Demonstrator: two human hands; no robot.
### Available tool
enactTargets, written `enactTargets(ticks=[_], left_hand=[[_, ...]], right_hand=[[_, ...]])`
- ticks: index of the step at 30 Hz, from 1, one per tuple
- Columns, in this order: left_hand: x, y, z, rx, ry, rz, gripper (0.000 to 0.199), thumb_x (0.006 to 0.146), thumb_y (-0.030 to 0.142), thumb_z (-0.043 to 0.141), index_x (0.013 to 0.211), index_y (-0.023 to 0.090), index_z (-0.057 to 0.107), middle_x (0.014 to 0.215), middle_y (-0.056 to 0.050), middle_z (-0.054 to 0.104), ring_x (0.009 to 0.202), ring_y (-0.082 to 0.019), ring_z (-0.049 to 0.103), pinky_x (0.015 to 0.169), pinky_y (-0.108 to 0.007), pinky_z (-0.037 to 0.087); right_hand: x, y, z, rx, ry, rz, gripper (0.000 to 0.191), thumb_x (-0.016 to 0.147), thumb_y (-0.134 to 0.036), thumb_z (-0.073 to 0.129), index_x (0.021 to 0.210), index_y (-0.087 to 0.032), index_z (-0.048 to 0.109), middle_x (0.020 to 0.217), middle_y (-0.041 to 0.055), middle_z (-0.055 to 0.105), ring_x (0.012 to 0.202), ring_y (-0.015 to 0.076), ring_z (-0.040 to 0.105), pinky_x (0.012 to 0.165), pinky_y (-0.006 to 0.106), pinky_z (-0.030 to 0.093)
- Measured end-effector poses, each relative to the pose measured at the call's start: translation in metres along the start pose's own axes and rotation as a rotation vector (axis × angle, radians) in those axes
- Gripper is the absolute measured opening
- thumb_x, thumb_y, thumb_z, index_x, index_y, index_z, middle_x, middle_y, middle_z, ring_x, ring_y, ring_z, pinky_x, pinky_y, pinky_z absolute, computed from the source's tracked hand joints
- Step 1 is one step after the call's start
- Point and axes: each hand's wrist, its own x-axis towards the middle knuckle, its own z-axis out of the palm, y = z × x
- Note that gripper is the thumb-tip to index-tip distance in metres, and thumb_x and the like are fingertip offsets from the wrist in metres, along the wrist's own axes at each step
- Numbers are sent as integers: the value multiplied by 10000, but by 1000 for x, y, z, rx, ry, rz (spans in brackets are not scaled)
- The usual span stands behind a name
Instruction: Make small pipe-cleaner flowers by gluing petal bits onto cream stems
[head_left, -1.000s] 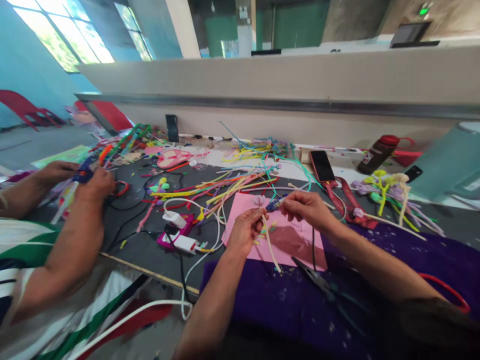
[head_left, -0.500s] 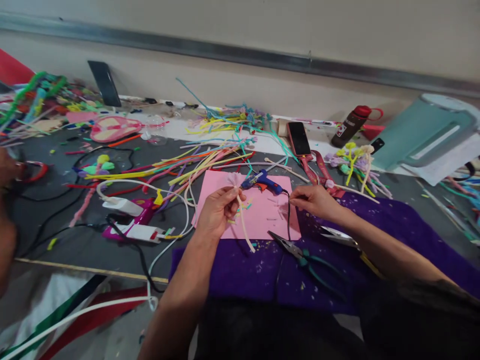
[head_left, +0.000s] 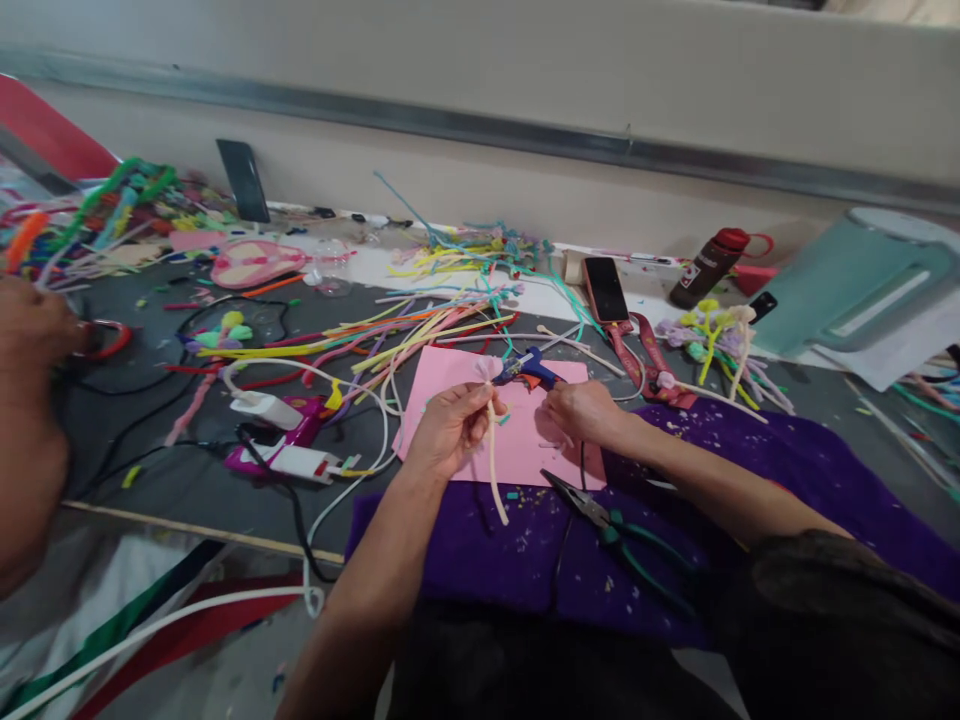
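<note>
My left hand [head_left: 452, 428] pinches a pipe-cleaner flower whose pale lilac head [head_left: 487, 368] shows above the fingers and whose cream stem [head_left: 493, 465] hangs below them. A blue glue gun [head_left: 538, 368] lies on a pink sheet [head_left: 435, 372], its nozzle close to the flower. My right hand [head_left: 581, 410] is closed at the glue gun's handle end; whether it grips the handle or something small is hidden. Pliers with green handles [head_left: 600, 515] rest on the purple cloth [head_left: 510, 560] below the sheet.
Pipe cleaners [head_left: 405, 325] spread behind the sheet. A magenta power strip [head_left: 300, 430] with white plugs and cables sits left. A phone [head_left: 606, 292], red-capped bottle [head_left: 711, 268] and teal container [head_left: 847, 290] stand behind. Another person's hand [head_left: 37, 325] is at the far left.
My right hand has moved left to the glue gun's handle end. The other person's hand reaches further into view at the left. The whole view has shifted slightly.
</note>
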Motion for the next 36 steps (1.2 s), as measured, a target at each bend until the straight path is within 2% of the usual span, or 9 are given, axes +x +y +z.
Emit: enactTargets(ticks=[3,6,9,11,13,19,26,32,36], left_hand=[[-1,-1,-2,18,-29,-31,226,691,325,657,687,104,614,579,-13,642,285,-11,373,263,-142,189],[-1,-2,-3,32,-50,-57,236,708,339,650,684,106,619,475,13,595,271,-23,381,257,-144,211],[-1,-2,-4,-21,-39,-73,229,695,335,670,713,112,621,508,9,624,278,-29,411,253,-144,239],[0,-2,-4,-60,-30,-86,229,685,330,683,707,111,619,559,-2,649,293,-29,439,252,-139,254],[0,-3,-6,-87,-28,-93,236,683,332,690,705,105,626,563,-4,648,302,-29,450,255,-132,266],[1,-5,-10,-158,0,-46,268,677,365,698,741,109,655,573,-18,663,311,-30,462,270,-123,287],[-1,-1,-8,-45,-12,-78,306,700,393,666,671,89,649,396,5,555,271,-36,422,278,-129,273],[-1,-1,-5,-108,89,-21,256,690,354,678,632,114,609,543,-2,626,301,-26,430,273,-132,275],[-2,-2,-6,-119,99,6,250,707,345,665,630,115,605,528,1,616,305,-20,420,282,-127,269]], right_hand=[[-2,-5,-11,46,18,-27,170,807,-205,496,807,-93,624,844,160,669,768,249,634,617,281,420],[-2,-13,-31,145,34,-99,136,836,-200,461,856,-138,581,822,73,664,725,162,628,611,228,432],[2,-25,-47,521,41,-199,144,871,-230,418,829,-155,533,729,7,625,556,82,578,512,174,423],[6,-33,-53,848,61,-242,121,848,-244,461,789,-156,520,685,-12,587,487,63,523,440,160,388],[11,-41,-55,1012,84,-257,101,816,-241,510,762,-157,526,640,-30,546,465,57,481,416,157,359],[21,-50,-54,888,185,-294,108,806,-216,524,739,-150,576,597,-31,520,510,71,446,477,184,347],[23,-50,-56,676,246,-398,107,796,-168,528,785,-153,633,690,13,609,604,99,523,555,204,379],[28,-38,-61,1125,17,-219,274,867,-364,467,807,-141,614,663,2,581,467,59,471,405,165,316],[33,-31,-57,1351,-96,-110,332,850,-438,478,816,-137,614,677,10,596,425,48,467,344,152,270]])
